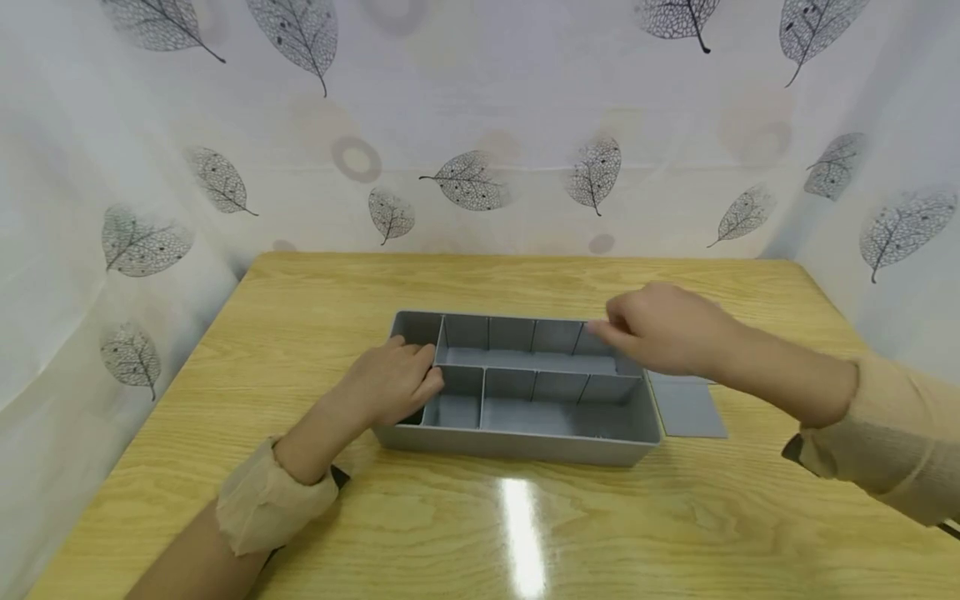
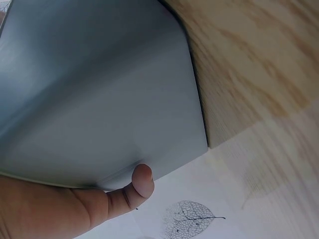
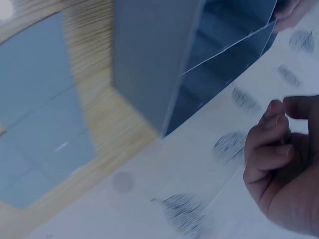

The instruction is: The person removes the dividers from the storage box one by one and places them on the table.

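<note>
While the left hand (image 1: 393, 383) grips one end of a long grey box (image 1: 517, 446), its fingers bent over the end compartments, the right hand (image 1: 663, 329) is loosely clenched above the opposite end, near the far corner. The box stands between the hands, open at the top, smooth and matt, probably plastic, with slightly flaring walls and rounded corners. A long middle divider (image 1: 543, 387) splits it lengthwise to the right of the left hand, and thinner cross pieces part off smaller compartments; upright lines mark the inner walls. Below the right hand, just beside the box, flat grey panels (image 1: 692, 410) lie on the table (image 1: 637, 533), whose surface is glossy yellow wood grain. Beyond both hands hangs pale cloth (image 1: 487, 92) printed with skeletal leaves.

The right wrist view shows what the head view hides: the thumb tip close to the index finger, the other fingers curled, and seams across the panels. The left wrist view alone shows one digit bent at the rim of the box's plain outer wall.
</note>
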Demonstrator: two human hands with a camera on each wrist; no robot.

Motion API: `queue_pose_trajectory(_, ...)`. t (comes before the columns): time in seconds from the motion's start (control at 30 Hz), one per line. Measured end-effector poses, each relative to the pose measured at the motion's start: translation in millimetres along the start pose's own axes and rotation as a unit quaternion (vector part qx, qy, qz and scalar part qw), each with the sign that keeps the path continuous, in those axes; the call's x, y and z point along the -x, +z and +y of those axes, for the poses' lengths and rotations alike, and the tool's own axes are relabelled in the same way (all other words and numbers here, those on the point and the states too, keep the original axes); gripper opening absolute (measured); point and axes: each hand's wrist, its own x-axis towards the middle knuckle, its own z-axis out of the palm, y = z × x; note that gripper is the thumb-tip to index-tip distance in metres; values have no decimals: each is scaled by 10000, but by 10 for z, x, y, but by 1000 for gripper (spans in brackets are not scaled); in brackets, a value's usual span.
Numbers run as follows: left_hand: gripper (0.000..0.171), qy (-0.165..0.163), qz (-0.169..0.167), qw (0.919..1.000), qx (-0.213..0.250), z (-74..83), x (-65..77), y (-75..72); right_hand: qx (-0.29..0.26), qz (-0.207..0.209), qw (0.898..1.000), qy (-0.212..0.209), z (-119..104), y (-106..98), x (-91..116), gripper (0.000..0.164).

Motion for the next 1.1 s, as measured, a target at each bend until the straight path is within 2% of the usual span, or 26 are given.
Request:
queue_pose_trajectory(0.1, 30, -27, -3, 10000, -14, 2, 2, 3, 293, -88, 9933, -1118, -253, 66, -171, 30)
queue_pose_trajectory(0.2, 30, -71, -88, 9999, -18, -1, 0, -1, 832, -208, 9732, -2133, -485, 142, -331, 13)
queue_pose_trajectory(0.27, 30, -91, -155, 9998, -12, 1, -1, -5, 1161, -284, 9568, -2651, -621, 186, -422, 7)
queue_pose_trajectory(0.4, 29, -102, -175, 9998, -46, -7, -2, -5, 1471, -460, 9344, -3210, -833, 245, -564, 15)
queue_pose_trajectory(0.53, 30, -36, -91, 9999, -139, -19, -3, -3, 1818, -827, 9222, -3312, -954, 318, -667, 16)
queue_pose_trajectory(0.73, 31, 61, -39, 9998, -207, -14, -25, -7, 2292, -1285, 9170, -3001, -1023, 441, -744, 19)
queue_pose_trajectory(0.87, 31, 27, -143, 9997, -198, -2, -27, -16, 2585, -1277, 9085, -3024, -1033, 488, -760, 23)
queue_pose_trajectory(1.1, 31, -7, -62, 9999, -160, -8, -5, -27, 2890, -887, 8923, -3354, -1026, 501, -754, 24)
